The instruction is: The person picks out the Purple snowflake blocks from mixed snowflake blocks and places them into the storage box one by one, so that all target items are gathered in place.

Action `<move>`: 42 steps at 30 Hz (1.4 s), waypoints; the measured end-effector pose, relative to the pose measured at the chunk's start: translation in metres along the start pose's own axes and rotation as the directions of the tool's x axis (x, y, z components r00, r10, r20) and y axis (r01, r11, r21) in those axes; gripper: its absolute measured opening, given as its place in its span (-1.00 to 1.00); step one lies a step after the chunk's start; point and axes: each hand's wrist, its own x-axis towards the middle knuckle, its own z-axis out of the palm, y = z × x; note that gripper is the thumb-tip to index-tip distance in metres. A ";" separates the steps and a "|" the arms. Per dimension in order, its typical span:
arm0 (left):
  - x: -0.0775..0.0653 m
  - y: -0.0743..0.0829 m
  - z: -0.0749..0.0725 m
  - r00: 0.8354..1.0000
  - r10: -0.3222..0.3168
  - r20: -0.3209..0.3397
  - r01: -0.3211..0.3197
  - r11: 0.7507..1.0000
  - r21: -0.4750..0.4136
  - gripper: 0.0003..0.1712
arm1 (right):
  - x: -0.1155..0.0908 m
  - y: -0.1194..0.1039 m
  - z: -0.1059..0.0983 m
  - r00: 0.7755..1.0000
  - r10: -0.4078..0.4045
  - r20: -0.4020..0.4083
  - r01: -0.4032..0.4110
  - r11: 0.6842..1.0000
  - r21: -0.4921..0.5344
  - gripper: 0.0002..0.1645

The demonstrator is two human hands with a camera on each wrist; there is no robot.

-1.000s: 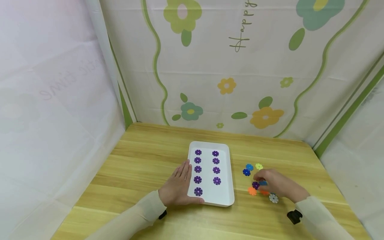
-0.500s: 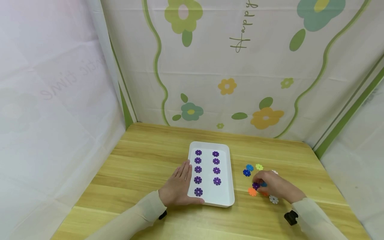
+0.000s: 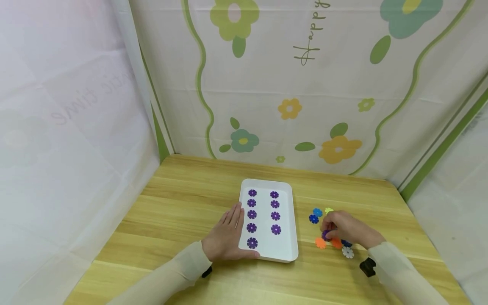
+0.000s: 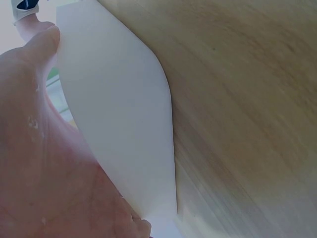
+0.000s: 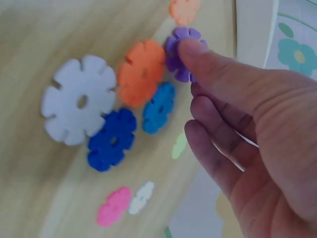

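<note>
My left hand [image 3: 225, 237] rests against the near left corner of a white tray [image 3: 264, 224], fingers straight along its left side and thumb along the near rim. In the left wrist view, the palm lies beside the tray's outer wall [image 4: 119, 104]. Several purple snowflake discs [image 3: 252, 214] lie in the tray in two columns, the right column shorter. Right of the tray, my right hand [image 3: 350, 228] pinches a purple snowflake disc [image 5: 173, 60] between thumb and fingers. Under and around that hand lie an orange disc [image 5: 141, 74], blue discs [image 5: 113, 141] and a white disc [image 5: 79, 101].
A light-blue disc [image 3: 317, 212], a dark-blue disc [image 3: 314, 219] and another orange disc [image 3: 320, 243] lie between tray and right hand. A pink disc [image 5: 114, 207] shows in the right wrist view. Patterned cloth [image 3: 263, 84] borders the wooden table [image 3: 183, 190] at the back and sides.
My right fingers have closed on the purple disc and lifted it slightly; a blue disc near the fingertips is now hidden from the head view. The left hand and tray stay put.
</note>
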 end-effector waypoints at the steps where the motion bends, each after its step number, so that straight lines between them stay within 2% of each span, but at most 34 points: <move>1: 0.000 0.000 0.000 1.000 0.003 -0.004 -0.003 1.000 -0.002 0.55 | 0.001 0.000 -0.002 1.000 -0.011 0.004 0.011 1.000 0.007 -0.91; 3: 0.000 -0.001 0.001 1.000 0.007 -0.010 -0.007 1.000 -0.005 0.56 | 0.002 -0.001 -0.008 0.999 -0.029 0.015 0.029 0.999 0.019 -0.90; 9: 0.001 -0.001 -0.001 1.000 -0.003 -0.006 0.003 1.000 0.007 0.58 | 0.011 -0.011 -0.027 0.998 -0.014 0.056 0.012 0.999 0.030 -0.86; 13: 0.002 -0.002 0.000 1.000 -0.012 0.010 0.011 0.999 0.033 0.57 | 0.020 -0.022 -0.037 0.996 -0.056 0.064 0.053 0.998 0.038 -0.83; 17: 0.001 -0.001 -0.002 0.999 -0.019 0.026 0.017 0.999 0.042 0.57 | 0.032 -0.036 -0.045 0.992 -0.097 0.083 0.095 0.995 0.035 -0.81; 25: 0.000 -0.001 -0.005 0.999 -0.024 0.036 0.022 0.999 0.049 0.55 | 0.063 -0.070 -0.055 0.985 -0.091 0.144 0.096 0.995 -0.025 -0.86; 29: 0.001 -0.001 -0.003 0.999 -0.024 0.039 0.021 0.998 0.060 0.56 | 0.078 -0.089 -0.055 0.980 -0.085 0.179 0.092 0.995 -0.032 -0.85; 32: 0.003 -0.001 -0.002 0.999 -0.024 0.042 0.021 0.997 0.072 0.56 | 0.087 -0.100 -0.050 0.974 -0.112 0.197 0.121 0.992 -0.033 -0.84; 36: 0.004 0.000 -0.001 0.998 -0.026 0.049 0.022 0.996 0.089 0.58 | 0.096 -0.111 -0.038 0.964 -0.136 0.228 0.143 0.990 -0.017 -0.85; 42: 0.004 0.001 -0.001 0.998 -0.032 0.057 0.026 0.994 0.102 0.59 | 0.103 -0.121 -0.018 0.957 -0.102 0.273 0.110 0.994 -0.015 -0.87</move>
